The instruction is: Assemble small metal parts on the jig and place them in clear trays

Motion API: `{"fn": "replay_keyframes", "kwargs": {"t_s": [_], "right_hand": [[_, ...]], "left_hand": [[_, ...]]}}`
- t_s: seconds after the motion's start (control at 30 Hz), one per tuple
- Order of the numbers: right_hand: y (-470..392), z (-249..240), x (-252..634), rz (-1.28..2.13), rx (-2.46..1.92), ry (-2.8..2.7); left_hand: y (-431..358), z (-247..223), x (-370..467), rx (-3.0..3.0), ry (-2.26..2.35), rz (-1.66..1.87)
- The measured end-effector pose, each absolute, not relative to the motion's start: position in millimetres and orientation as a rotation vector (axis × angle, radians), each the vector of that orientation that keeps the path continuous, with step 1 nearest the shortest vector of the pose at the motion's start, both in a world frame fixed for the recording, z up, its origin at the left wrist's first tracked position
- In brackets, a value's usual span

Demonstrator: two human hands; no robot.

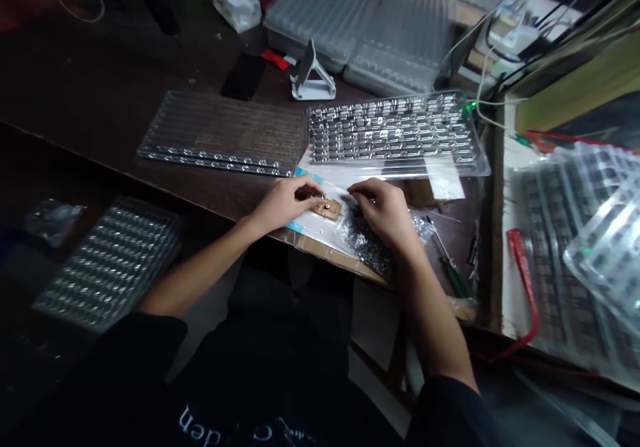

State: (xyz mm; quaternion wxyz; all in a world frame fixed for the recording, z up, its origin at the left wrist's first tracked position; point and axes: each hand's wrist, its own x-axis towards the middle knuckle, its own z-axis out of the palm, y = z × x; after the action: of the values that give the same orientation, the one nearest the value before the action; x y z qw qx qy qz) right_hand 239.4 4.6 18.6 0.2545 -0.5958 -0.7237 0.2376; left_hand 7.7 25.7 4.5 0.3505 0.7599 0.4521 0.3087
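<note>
My left hand (287,202) rests at the table edge, its thumb and fingertips closed around a small metal part (325,196). Just beneath those fingertips lies a small wooden block (327,210) with a dark round spot on top. My right hand (387,208) is closed in a pinch a little to the right of the block; what its fingertips hold is too small to make out. Below and beside that hand spreads a clear plastic bag (367,240) of tiny shiny pieces. A white sheet (313,224) with blue tape lies under the block.
Behind the hands are a tray of metal parts (395,134) and a clear ribbed tray (220,124) with filled front rows. A white phone stand (314,84), dark phone (244,76) and green-handled screwdriver (455,277) lie around. Stacked trays (107,260) stand lower left, others (565,234) right.
</note>
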Motion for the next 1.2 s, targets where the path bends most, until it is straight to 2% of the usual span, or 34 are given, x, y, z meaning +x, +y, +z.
{"fn": "replay_keyframes", "kwargs": {"t_s": [0.43, 0.63, 0.77, 0.87, 1.03, 1.2], "right_hand": [[0, 20, 232, 0.673, -1.549, -2.083], [-5, 18, 221, 0.586, -1.611, -2.22], [-5, 15, 218, 0.542, -1.612, -2.204], [-5, 13, 217, 0.635, -1.466, -2.203], [-7, 11, 214, 0.587, -1.366, -2.295], [-9, 12, 213, 0.603, -1.323, -2.313]], "left_hand": [[25, -5, 10, 2.187, 1.016, 0.747], [24, -7, 12, 2.242, 0.999, 0.755], [24, -8, 11, 2.206, 1.035, 0.927], [22, -8, 6, 2.15, 1.198, 1.022], [12, -9, -4, 2.351, 1.221, 0.748], [8, -9, -8, 2.351, 1.222, 0.748]]}}
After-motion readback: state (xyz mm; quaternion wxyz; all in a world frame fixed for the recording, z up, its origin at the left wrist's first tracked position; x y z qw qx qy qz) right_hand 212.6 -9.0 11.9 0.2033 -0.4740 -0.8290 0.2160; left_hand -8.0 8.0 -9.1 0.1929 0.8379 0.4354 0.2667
